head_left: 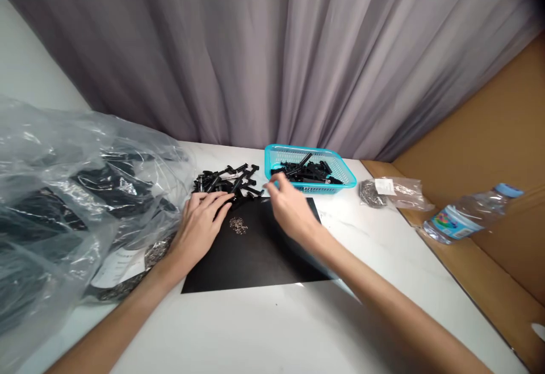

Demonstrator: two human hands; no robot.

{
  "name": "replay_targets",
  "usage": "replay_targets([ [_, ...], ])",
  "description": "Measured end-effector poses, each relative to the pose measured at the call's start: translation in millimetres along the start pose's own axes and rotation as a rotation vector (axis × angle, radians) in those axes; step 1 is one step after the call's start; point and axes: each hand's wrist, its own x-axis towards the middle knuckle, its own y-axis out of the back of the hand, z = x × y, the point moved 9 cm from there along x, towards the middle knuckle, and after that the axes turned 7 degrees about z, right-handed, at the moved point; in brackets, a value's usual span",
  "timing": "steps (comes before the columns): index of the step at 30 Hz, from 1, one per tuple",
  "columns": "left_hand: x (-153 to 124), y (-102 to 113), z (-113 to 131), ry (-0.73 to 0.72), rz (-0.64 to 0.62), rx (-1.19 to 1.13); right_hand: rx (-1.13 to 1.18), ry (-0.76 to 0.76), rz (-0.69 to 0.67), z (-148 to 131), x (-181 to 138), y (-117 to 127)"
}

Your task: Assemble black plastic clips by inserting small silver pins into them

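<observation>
My left hand (200, 223) lies on the far left corner of a black mat (255, 255), fingers stretched toward a loose pile of black plastic parts (227, 181) and touching its near edge. My right hand (289, 204) hovers over the mat's far edge, next to a turquoise basket (344, 172) holding more black parts; its fingers are curled and blurred, so I cannot see if they hold anything. A small heap of tiny metal pieces (238, 225) sits on the mat between my hands.
A large clear plastic bag (63, 192) of dark parts fills the left side. A small bag of metal pieces (385, 192) lies right of the basket. A water bottle (468, 215) rests on cardboard (502, 152) at the right. Grey curtain behind the white table (264, 328).
</observation>
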Motion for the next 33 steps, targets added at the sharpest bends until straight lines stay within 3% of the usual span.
replay_targets([
  [4,-1.8,-3.4,0.2,0.018,-0.069,-0.028,0.072,0.055,-0.155,-31.0,-2.0,-43.2],
  [10,-7.0,-11.8,-4.2,0.075,-0.177,0.064,0.117,-0.04,-0.154,-15.0,8.3,-68.0],
  [18,-8.6,-12.2,3.1,0.075,-0.16,0.086,0.339,-0.121,-0.024,2.7,-6.7,-39.7],
  [23,-6.7,-9.3,21.3,-0.002,-0.152,-0.025,0.607,-0.124,0.021,-5.3,-18.5,-13.8],
  [27,-4.1,-4.7,27.5,-0.021,-0.161,-0.086,0.803,-0.187,-0.021,-15.3,-23.3,-13.1],
  [30,0.2,2.1,23.9,0.015,-0.132,-0.059,0.793,-0.241,0.018,-11.2,-23.7,-14.7],
  [33,3.3,8.0,15.7,0.083,-0.081,-0.026,0.615,-0.219,0.059,-2.6,-23.4,-18.1],
])
